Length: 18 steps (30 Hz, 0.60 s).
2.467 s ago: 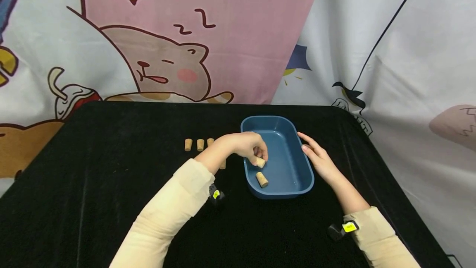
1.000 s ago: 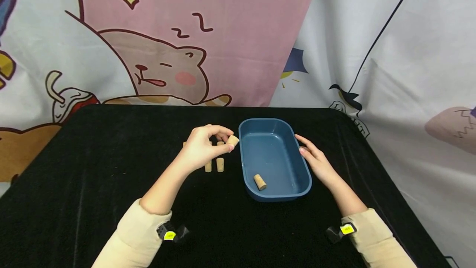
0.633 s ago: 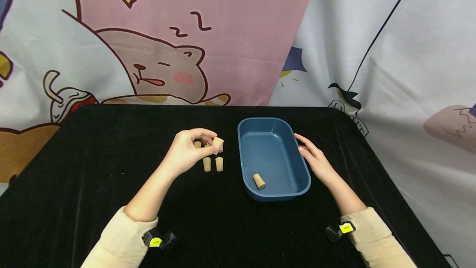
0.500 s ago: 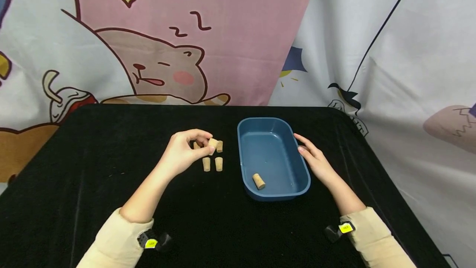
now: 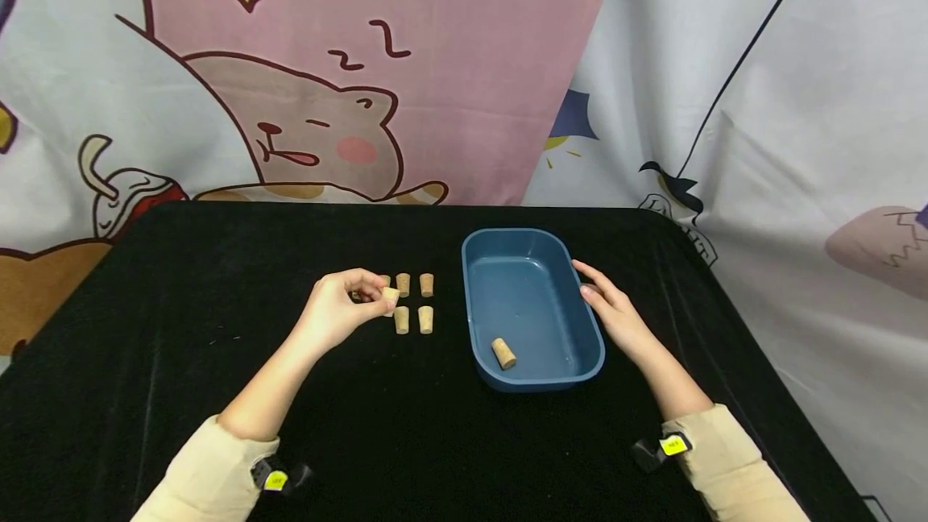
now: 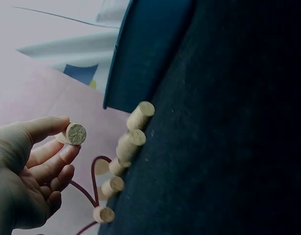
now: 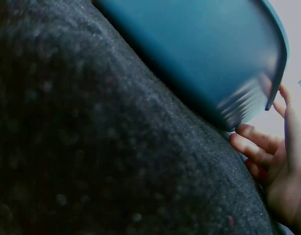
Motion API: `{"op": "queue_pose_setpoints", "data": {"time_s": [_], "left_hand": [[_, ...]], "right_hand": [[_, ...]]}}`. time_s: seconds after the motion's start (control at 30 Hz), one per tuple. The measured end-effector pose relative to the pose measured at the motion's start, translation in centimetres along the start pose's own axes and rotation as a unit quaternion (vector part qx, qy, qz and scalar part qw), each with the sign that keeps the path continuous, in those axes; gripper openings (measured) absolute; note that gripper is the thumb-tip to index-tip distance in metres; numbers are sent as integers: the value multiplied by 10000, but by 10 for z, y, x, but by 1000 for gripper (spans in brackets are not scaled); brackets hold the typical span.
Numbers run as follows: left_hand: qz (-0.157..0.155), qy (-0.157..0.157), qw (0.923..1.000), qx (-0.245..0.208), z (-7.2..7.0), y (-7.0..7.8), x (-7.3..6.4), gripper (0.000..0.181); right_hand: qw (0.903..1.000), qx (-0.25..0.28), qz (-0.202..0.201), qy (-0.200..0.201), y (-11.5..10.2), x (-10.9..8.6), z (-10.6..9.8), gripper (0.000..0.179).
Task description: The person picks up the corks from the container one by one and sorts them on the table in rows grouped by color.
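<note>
My left hand point(image 5: 339, 308) pinches a cork stopper point(image 6: 76, 133) between thumb and fingertips, raised above the black cloth in the head view. Close by, several corks stand in two rows; one cork point(image 5: 426, 285) is at the right of the far row and another cork point(image 5: 425, 320) at the right of the near row. Some at the left are partly covered by the left hand. A single cork point(image 5: 503, 354) lies on its side in the blue tub point(image 5: 535, 384). Fairly straight fingers of my right hand point(image 5: 618, 311) touch the tub's right side.
Black cloth point(image 5: 449, 457) covers the table beneath everything. Behind its far edge hangs a printed curtain point(image 5: 478, 87) with a cartoon bear. The tub's raised rim stands between the rows of corks and the right hand.
My left hand has lifted a cork out of the tub and carried it left over the standing corks. The other cork stays in the tub. My right hand has kept its place at the side.
</note>
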<state>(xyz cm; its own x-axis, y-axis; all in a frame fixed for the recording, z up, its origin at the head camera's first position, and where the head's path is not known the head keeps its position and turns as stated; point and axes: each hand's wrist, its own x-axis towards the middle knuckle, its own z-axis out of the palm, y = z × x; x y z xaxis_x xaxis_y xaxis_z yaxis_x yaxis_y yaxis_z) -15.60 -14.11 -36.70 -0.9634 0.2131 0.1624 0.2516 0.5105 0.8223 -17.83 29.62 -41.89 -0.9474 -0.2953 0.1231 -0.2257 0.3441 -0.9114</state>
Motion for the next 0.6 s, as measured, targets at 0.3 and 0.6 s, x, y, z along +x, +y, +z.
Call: {"op": "queue_pose_setpoints", "data": {"time_s": [0.3,0.6], "left_hand": [[-163,-10,9998,115,0,-21,1,17],[-572,-269,9980,70,3,-36,2,17]], "right_hand": [[10000,11,-77,-40,1,3,2,50],[10000,-52,-57,10,1,0,0,49]]}}
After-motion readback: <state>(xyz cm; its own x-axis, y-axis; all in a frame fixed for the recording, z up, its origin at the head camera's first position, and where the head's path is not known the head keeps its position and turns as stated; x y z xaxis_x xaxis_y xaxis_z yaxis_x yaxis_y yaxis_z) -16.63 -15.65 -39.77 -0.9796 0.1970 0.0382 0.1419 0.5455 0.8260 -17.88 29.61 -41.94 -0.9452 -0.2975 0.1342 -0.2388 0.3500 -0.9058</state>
